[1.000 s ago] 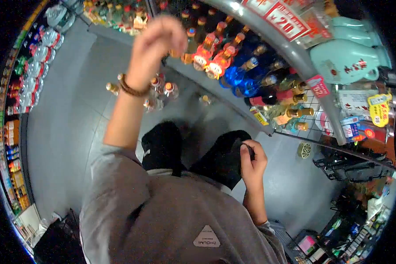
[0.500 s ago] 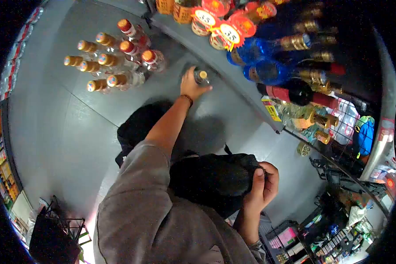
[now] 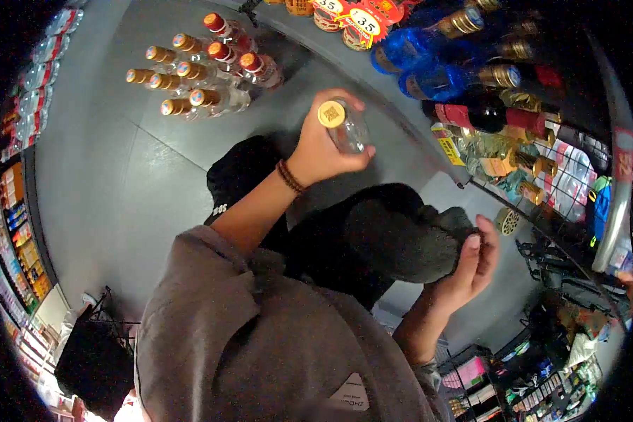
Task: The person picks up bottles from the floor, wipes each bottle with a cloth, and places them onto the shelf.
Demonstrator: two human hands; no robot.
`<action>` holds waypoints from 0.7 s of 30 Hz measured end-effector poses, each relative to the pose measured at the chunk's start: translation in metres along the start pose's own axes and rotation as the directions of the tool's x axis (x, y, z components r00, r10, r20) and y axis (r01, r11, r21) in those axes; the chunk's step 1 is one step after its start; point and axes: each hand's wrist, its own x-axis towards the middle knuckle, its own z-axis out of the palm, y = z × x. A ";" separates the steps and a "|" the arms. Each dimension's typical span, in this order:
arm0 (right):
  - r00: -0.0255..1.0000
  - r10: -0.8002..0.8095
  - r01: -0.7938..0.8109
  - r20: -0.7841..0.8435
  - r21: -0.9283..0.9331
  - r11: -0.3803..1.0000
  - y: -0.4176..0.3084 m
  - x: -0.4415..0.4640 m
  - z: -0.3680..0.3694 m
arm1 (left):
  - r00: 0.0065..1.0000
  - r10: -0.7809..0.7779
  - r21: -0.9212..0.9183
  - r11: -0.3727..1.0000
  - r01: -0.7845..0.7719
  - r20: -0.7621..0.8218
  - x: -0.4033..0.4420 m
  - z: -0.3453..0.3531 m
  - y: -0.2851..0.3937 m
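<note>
My left hand (image 3: 334, 133), with a beaded bracelet at the wrist, is wrapped round a clear glass bottle (image 3: 355, 133). The bottle's yellow cap faces up toward me, and it is raised in front of my dark-clad knees. Off to the right, my right hand (image 3: 464, 271) pinches a bunched dark grey cloth (image 3: 408, 239) between thumb and fingers. Beyond my left hand, a group of clear bottles (image 3: 204, 98) with orange-gold and red caps stands on the grey floor (image 3: 119, 190).
A low shelf at upper right holds blue bottles (image 3: 432, 77), a dark red-labelled bottle (image 3: 482, 116) and jars with red price tags (image 3: 362, 24). A yellow tag (image 3: 446, 144) hangs at its edge. Stocked shelves (image 3: 21, 232) line the far left; a black bag-like shape (image 3: 95, 366) is at lower left.
My left hand has lifted the bottle off the floor and brought it closer to me. My right hand has moved right and slightly up with the cloth.
</note>
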 end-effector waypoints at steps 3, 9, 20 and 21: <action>0.999 -0.044 0.044 0.000 0.083 0.996 -0.021 -0.002 0.000 | 0.984 0.166 0.018 0.986 -0.167 0.061 0.007 -0.001 0.061; 0.974 -0.223 0.227 -0.042 0.117 0.967 -0.057 0.001 0.005 | 0.989 0.118 0.206 0.969 -0.134 0.089 0.008 0.007 0.140; 0.927 -0.373 0.353 0.043 0.242 0.904 -0.064 -0.010 0.021 | 0.991 0.104 0.501 0.855 -0.134 0.088 -0.005 0.000 0.171; 0.917 -0.397 0.386 0.032 0.173 0.906 -0.064 -0.011 0.021 | 0.990 0.110 0.503 0.853 -0.139 0.087 -0.004 -0.001 0.176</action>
